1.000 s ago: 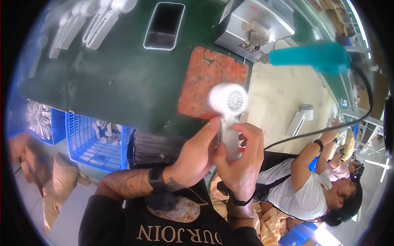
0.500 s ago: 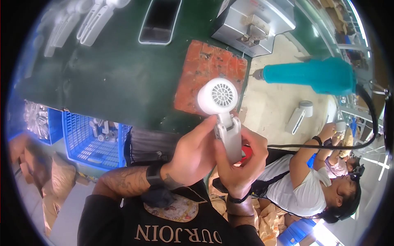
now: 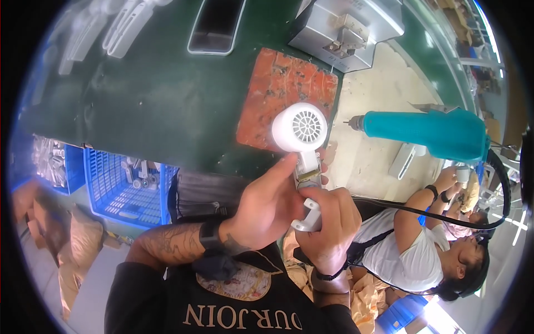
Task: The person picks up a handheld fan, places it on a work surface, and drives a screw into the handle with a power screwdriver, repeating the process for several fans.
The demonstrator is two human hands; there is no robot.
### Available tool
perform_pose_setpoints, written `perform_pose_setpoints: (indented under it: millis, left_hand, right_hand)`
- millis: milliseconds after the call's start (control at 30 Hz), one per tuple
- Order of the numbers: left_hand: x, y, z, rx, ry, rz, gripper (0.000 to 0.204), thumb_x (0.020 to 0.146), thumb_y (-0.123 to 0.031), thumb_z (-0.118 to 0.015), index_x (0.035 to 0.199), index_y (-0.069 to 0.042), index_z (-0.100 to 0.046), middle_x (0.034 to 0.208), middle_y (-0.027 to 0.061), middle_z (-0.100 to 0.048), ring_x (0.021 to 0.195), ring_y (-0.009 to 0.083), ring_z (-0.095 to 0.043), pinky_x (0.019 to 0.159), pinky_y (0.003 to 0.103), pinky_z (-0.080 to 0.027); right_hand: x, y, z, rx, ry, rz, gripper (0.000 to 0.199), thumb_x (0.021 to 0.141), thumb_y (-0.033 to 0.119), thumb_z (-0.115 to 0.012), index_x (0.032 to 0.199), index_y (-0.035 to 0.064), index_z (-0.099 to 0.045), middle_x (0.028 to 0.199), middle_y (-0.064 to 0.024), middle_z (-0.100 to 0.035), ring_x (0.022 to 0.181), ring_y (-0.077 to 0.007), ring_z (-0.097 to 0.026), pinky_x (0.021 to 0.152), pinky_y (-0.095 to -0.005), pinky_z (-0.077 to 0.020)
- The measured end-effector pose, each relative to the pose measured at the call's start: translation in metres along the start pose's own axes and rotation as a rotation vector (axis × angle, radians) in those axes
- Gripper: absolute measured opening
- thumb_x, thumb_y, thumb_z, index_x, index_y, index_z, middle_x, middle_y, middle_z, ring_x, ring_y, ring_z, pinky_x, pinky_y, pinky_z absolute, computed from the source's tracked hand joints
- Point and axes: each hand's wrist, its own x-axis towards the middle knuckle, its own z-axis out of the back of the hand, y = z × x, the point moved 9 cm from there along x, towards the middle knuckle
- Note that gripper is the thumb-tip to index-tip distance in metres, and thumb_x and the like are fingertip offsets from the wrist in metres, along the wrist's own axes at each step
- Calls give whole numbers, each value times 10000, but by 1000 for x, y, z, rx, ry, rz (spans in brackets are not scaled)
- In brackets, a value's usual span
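Note:
My left hand [image 3: 264, 209] is closed round the neck of a white handheld fan [image 3: 301, 127], whose round head with a slotted grille faces up. Below the head, the neck shows an uncovered inner part that my fingers partly hide. A white fork-ended handle cover [image 3: 308, 218] is gripped in my right hand [image 3: 332, 225], apart from the neck and close against my left palm. Beneath the fan head lies a worn orange-red board [image 3: 261, 94] on the green table.
A teal electric screwdriver [image 3: 425, 133] hangs at the right on a black cable. Behind the board stand a grey metal device [image 3: 334, 39] and a phone [image 3: 217, 28]. White handle parts [image 3: 130, 28] lie far left; a blue basket [image 3: 97, 195] sits nearer. A co-worker [image 3: 400, 250] is at the right.
My right hand has pulled the white handle cover down off the fan's neck and turned it. The fan head has shifted slightly right. The screwdriver has swung nearer.

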Motion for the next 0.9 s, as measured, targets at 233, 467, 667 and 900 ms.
perform_pose_setpoints:
  millis: [233, 467, 667, 900]
  left_hand:
    - [4, 0, 1, -57, 33, -27, 523, 1080, -400, -332, 1407, -3, -428, 1244, 111, -576, 1140, 217, -561, 1032, 376, -418]
    - [-1, -6, 1, 144, 15, -59, 410, 994, -90, -508, 1390, -3, -448, 1241, 87, -561, 1149, 193, -538, 1023, 362, -419]
    - [3, -4, 3, 204, -3, -51, 462, 943, 30, -527, 1396, -1, -439, 1222, 81, -552, 1119, 177, -549, 987, 351, -462]
    - [4, -7, -1, 142, 49, -74, 452, 1028, -208, -441, 1426, 6, -427, 1229, 90, -588, 1123, 203, -575, 1022, 384, -436]
  right_hand:
    - [-4, -17, 14, 107, -156, -196, 128, 785, 28, -700, 871, 32, -606, 732, -125, -571, 597, -289, -570, 568, -346, -446]
    - [-9, -38, -3, 332, 30, -323, 234, 792, 7, -654, 1019, 16, -596, 847, -105, -595, 704, -197, -553, 678, -308, -467]
    - [-33, -60, 3, 891, -49, -435, 689, 797, 100, -654, 1372, -14, -293, 1184, -128, -457, 1054, -192, -488, 931, -349, -412]
    - [-22, -57, 8, 773, -168, -354, 562, 815, 101, -743, 1301, -30, -493, 1180, -137, -502, 858, -182, -580, 777, -317, -496]
